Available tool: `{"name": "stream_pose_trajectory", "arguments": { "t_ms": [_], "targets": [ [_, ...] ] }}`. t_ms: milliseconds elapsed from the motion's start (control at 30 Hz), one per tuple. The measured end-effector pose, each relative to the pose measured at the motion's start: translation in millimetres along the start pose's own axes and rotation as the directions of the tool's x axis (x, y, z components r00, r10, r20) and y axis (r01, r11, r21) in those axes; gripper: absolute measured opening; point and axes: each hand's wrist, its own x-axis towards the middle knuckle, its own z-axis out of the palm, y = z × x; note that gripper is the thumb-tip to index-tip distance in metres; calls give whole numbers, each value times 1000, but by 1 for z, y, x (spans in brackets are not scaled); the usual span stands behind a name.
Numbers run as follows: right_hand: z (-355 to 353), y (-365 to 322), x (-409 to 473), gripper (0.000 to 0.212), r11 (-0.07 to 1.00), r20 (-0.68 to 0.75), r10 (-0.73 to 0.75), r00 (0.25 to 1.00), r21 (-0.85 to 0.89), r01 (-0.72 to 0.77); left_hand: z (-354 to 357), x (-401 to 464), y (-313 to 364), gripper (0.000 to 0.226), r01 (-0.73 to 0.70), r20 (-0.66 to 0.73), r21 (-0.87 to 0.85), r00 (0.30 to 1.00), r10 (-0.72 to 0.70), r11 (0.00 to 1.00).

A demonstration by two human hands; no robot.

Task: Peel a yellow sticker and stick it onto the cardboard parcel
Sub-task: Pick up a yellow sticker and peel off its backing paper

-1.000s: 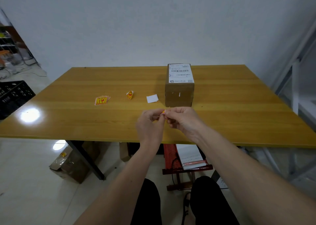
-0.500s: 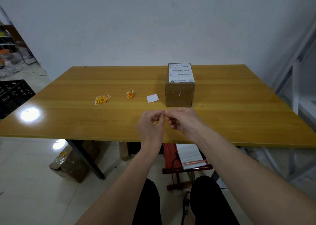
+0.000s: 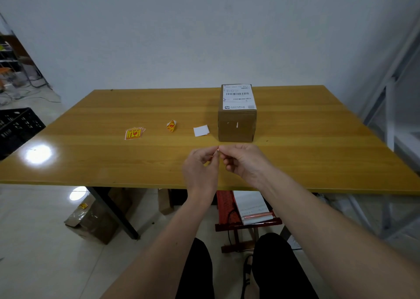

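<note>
We have both hands raised just above the counter [image 3: 318,139] at centre frame, left hand [image 3: 200,169] and right hand [image 3: 243,162] meeting fingertip to fingertip. The fingers of both are pinched narrow on a small sticker [image 3: 217,150], of which only a thin sliver shows between them; we cannot tell whether it has left its backing. We judge it near weightless, limp and thin, prone to curl and to cling to skin once the adhesive is bare, so we would take it by one corner only. The cardboard parcel [image 3: 237,126] stands just beyond the hands, upper centre, white shipping label [image 3: 238,97] on top, brown front face bare. To the left lie a white paper scrap [image 3: 201,131], a curled yellow sticker [image 3: 171,126] and a flat stack of yellow stickers [image 3: 134,133].
</note>
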Motion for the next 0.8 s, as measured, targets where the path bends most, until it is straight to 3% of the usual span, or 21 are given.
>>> {"name": "stream_pose_trajectory", "arguments": {
  "t_ms": [333,567,800],
  "targets": [
    [-1,-2,-1,16,1000,30,18,999,-2,-18,0,0,1,12,-16,-32,11,999,17,1000],
    [0,3,-1,6,1000,30,7,1000,-20,-6,0,0,-2,16,-17,-24,45,1000,18,999],
    [2,4,-1,10,1000,15,-29,999,1,29,-1,-2,-1,14,-15,-17,48,1000,16,999]
  ]
}}
